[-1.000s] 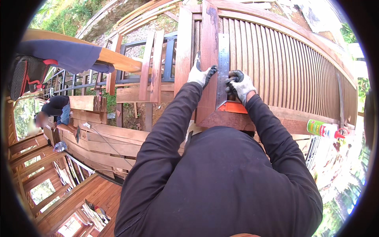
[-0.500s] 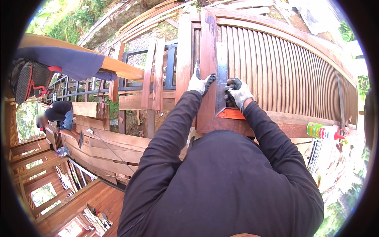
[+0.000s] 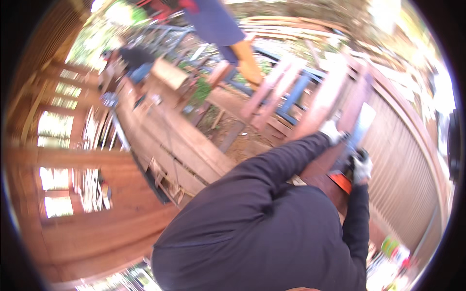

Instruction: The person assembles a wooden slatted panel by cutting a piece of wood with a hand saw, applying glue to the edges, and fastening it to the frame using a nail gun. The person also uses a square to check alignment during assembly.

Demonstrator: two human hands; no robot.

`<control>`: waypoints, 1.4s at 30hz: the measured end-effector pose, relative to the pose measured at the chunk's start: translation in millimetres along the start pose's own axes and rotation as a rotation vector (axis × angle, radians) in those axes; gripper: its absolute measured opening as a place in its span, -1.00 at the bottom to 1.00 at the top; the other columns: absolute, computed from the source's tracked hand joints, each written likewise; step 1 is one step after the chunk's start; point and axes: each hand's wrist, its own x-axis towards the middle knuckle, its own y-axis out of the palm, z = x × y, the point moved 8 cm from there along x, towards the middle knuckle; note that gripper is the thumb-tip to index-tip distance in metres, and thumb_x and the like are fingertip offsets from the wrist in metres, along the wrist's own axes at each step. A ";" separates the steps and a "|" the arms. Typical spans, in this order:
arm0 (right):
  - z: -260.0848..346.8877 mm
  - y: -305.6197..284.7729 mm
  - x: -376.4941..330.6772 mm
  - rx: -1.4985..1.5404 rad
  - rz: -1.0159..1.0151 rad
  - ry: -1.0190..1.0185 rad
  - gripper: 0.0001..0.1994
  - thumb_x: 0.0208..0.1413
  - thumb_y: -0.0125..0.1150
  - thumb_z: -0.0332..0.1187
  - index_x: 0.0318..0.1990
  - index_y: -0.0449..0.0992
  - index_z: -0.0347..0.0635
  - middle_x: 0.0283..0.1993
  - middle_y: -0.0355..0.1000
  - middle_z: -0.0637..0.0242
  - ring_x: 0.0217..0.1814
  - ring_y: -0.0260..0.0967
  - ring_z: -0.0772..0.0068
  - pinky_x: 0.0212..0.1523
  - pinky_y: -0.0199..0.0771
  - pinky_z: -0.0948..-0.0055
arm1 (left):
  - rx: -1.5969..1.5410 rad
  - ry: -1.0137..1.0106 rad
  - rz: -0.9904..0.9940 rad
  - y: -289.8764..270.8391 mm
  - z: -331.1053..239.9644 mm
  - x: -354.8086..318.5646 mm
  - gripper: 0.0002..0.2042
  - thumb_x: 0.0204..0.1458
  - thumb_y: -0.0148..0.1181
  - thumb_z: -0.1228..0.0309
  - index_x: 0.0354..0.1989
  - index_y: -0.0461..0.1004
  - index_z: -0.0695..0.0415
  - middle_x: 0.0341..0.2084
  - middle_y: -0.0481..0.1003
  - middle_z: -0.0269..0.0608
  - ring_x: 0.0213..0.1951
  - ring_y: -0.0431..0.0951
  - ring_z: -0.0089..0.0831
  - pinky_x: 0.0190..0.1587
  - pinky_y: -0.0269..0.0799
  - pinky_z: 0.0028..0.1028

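Observation:
A louvred wooden panel (image 3: 403, 140) with a dark reddish frame (image 3: 357, 94) lies in front of me at the right. Across its frame and slats rests a square with a metal blade (image 3: 361, 127) and an orange stock (image 3: 341, 183). My left hand (image 3: 332, 134), in a white and dark glove, lies on the frame left of the blade, its fingers apart. My right hand (image 3: 361, 168), gloved alike, is curled at the blade's right side, just above the stock. Whatever its fingers hold is hidden by blur.
A bottle with a green and white body (image 3: 392, 248) stands by the panel's near edge. Loose boards (image 3: 272, 92) lie on a blue metal frame (image 3: 294, 97). Dark cloth (image 3: 213, 24) hangs over a timber. Another person (image 3: 138, 60) bends over planks (image 3: 179, 131) at far left.
My view has swung left and tilted, so the panel and both hands appear farther right and lower, with motion blur. Both hands remain beside the square.

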 end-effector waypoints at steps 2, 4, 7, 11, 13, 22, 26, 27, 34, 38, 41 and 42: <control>-25.8 -27.7 10.3 0.165 -0.033 0.062 -0.61 0.22 0.14 -0.62 0.19 0.39 -0.18 -0.22 0.53 0.32 -0.42 0.47 0.55 -0.50 0.52 0.56 | -0.010 -0.070 0.069 11.1 1.8 2.9 0.10 -0.07 0.38 -0.08 0.57 -0.18 0.00 0.29 0.29 0.39 0.30 0.33 0.23 0.37 0.24 -0.15; -16.2 -42.9 20.3 -0.009 -0.043 0.067 -0.63 0.23 0.13 -0.58 0.18 0.40 -0.11 -0.32 0.46 0.41 -0.57 0.36 0.58 -0.61 0.37 0.55 | -0.069 -0.144 0.092 -5.1 -1.6 -15.1 0.09 -0.02 0.38 -0.06 0.58 -0.22 -0.04 0.35 0.22 0.36 0.40 0.22 0.17 0.43 0.15 -0.17; -23.8 -93.5 43.1 -0.155 -0.083 0.055 -0.69 0.26 0.17 -0.51 0.14 0.43 -0.09 -0.36 0.44 0.44 -0.59 0.33 0.60 -0.64 0.34 0.54 | -0.051 -0.143 0.147 -4.7 -20.6 -10.5 0.09 0.00 0.36 -0.06 0.58 -0.24 -0.01 0.39 0.18 0.32 0.40 0.21 0.16 0.44 0.13 -0.16; -22.9 -114.8 31.1 -0.248 -0.083 -0.080 -0.57 0.30 0.18 -0.41 0.29 0.41 -0.29 0.28 0.45 0.15 0.34 0.37 0.32 0.34 0.34 0.36 | 0.071 0.127 -0.071 20.8 14.0 24.5 0.05 -0.05 0.27 -0.19 0.49 0.01 0.27 0.39 0.16 0.34 0.38 0.24 0.15 0.42 0.17 -0.15; 47.1 -94.3 -32.5 -0.542 -0.295 -0.085 -0.54 0.28 0.24 -0.28 0.27 0.44 -0.28 0.25 0.49 0.24 0.28 0.41 0.40 0.32 0.36 0.42 | 0.322 0.217 -0.177 14.2 11.0 19.4 0.00 0.05 0.23 -0.19 0.41 0.09 0.44 0.30 0.27 0.38 0.32 0.34 0.11 0.33 0.31 -0.18; -141.6 -148.3 -321.7 0.038 -1.115 0.049 -0.75 0.29 0.14 -0.54 0.09 0.51 -0.30 -0.20 0.55 0.36 -0.23 0.51 0.55 -0.14 0.55 0.52 | 0.073 0.079 -0.008 -29.8 -15.5 9.3 0.13 -0.12 0.49 -0.09 0.45 0.02 0.45 0.39 0.18 0.31 0.42 0.20 0.02 0.47 0.03 -0.28; -394.3 -34.9 -548.3 -0.065 -1.203 0.749 -0.71 0.08 0.33 -0.19 -0.22 0.57 -0.26 -0.30 0.61 0.05 -0.23 0.59 0.11 -0.13 0.55 0.18 | 0.037 0.045 0.101 -5.2 25.8 42.6 0.08 -0.11 0.39 -0.23 0.38 0.19 0.47 0.32 0.28 0.34 0.37 0.27 0.07 0.44 0.10 -0.22; -432.6 11.7 -602.8 -0.144 -1.146 0.900 -0.65 0.07 0.28 -0.10 -0.25 0.60 -0.27 -0.27 0.61 -0.05 -0.17 0.58 -0.12 -0.08 0.55 0.08 | -0.196 0.003 0.197 8.6 58.0 64.7 0.08 -0.11 0.40 -0.22 0.36 0.20 0.50 0.30 0.30 0.36 0.35 0.30 0.08 0.42 0.14 -0.21; -465.5 230.3 -690.2 -0.268 -0.116 1.299 -0.52 0.07 0.22 0.02 -0.05 0.65 -0.19 -0.03 0.61 0.03 0.11 0.55 0.03 0.13 0.51 0.11 | 0.167 0.011 0.010 -20.9 44.3 61.7 0.10 -0.14 0.43 -0.24 0.39 0.19 0.44 0.35 0.24 0.36 0.39 0.23 0.10 0.47 0.04 -0.19; -400.1 143.2 -586.3 -0.224 -0.443 1.179 -0.45 0.11 0.27 0.08 0.05 0.61 -0.22 -0.07 0.65 0.06 0.04 0.61 0.12 0.06 0.54 0.17 | 0.290 0.056 0.061 -23.1 -44.3 -4.1 0.08 -0.10 0.45 -0.15 0.45 0.11 0.36 0.37 0.24 0.28 0.41 0.21 0.04 0.46 0.06 -0.22; -406.8 43.6 -521.0 0.105 -0.713 0.823 -0.71 0.16 0.32 -0.19 -0.16 0.59 -0.27 -0.39 0.59 0.29 -0.43 0.53 0.40 -0.38 0.51 0.30 | 0.350 0.032 0.010 -34.8 -24.8 10.1 0.09 -0.09 0.43 -0.15 0.47 0.06 0.37 0.37 0.24 0.27 0.41 0.23 0.02 0.45 0.08 -0.24; -426.3 10.3 -505.5 -0.006 -0.846 0.532 -0.80 0.34 0.16 -0.35 -0.03 0.59 -0.26 -0.34 0.58 0.35 -0.40 0.52 0.47 -0.36 0.52 0.47 | 0.267 0.049 0.015 -30.5 -21.2 15.6 0.09 -0.08 0.44 -0.14 0.47 0.06 0.36 0.38 0.23 0.26 0.41 0.23 0.01 0.44 0.08 -0.24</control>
